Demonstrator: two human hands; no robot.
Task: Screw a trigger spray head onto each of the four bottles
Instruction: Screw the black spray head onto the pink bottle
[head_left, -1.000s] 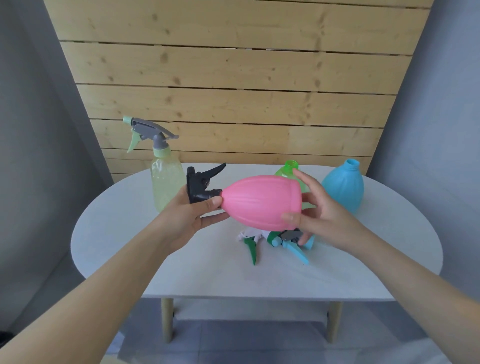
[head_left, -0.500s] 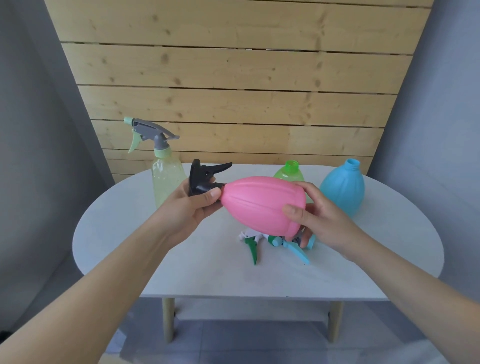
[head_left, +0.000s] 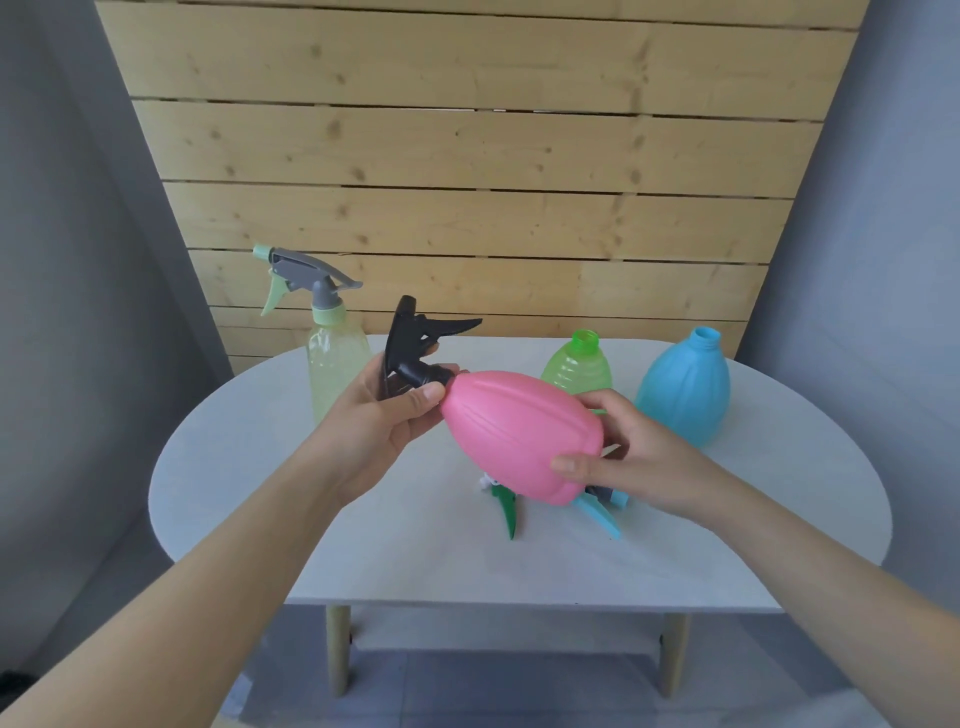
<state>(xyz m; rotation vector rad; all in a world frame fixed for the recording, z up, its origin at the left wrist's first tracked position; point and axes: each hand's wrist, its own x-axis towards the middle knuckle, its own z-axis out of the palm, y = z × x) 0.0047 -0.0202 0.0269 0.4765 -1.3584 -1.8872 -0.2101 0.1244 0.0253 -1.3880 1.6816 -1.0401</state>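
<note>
1. The pink ribbed plastic bottle (head_left: 519, 434) is held in the air above the middle of the pale oval counter (head_left: 249, 462), lying nearly on its side with its neck to the left and slightly raised.
2. A black plastic trigger spray head (head_left: 418, 345) sits at that neck, its collar against the bottle's mouth and its trigger lever pointing up and to the right.
3. The left hand (head_left: 382, 415) has its grip pinching the black head's collar, thumb in front and fingers behind.
4. The right hand (head_left: 631, 460) has its grip wrapped round the bottle's wide base, thumb on the near side and fingers curled over the far side.
5. Beneath the bottle, two loose heads lie on the counter: a green-and-white trigger spray head (head_left: 506, 512) and a light blue trigger spray head (head_left: 602, 512), both partly hidden.
6. At the back stand a green translucent bottle (head_left: 576, 366) and a rounded blue bottle (head_left: 683, 392), both with open necks.
7. On the back left stands a pale yellow-green clear bottle (head_left: 335, 371), with a grey-and-mint spray head (head_left: 304, 278) on top.
</note>
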